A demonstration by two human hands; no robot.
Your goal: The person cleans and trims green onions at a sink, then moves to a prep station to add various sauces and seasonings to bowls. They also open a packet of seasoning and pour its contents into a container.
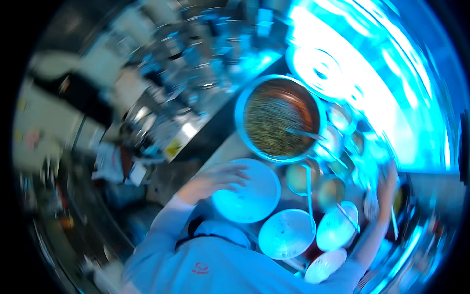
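Note:
My left hand point(216, 179) is over the left part of a large white bowl point(253, 194), its fingers spread and blurred; nothing shows in it. My right hand point(387, 183) reaches out at the right, beside small containers under blue-white glare; whether it holds something is hidden by blur. Between and beyond the hands stands a large round metal pot point(240, 121) with a greenish-brown chopped or grainy mass point(271, 121) inside. A long utensil handle point(308, 134) leans over the pot's right rim. Nearer to me lie a second white bowl point(287, 233) and a smaller white bowl point(336, 228).
Several small containers with utensils, among them a round one point(298, 178), crowd the counter right of the pot. Another white bowl point(326, 265) lies close to my right forearm. A cluttered metal work surface point(189, 128) stands at the upper left. Strong glare covers the upper right.

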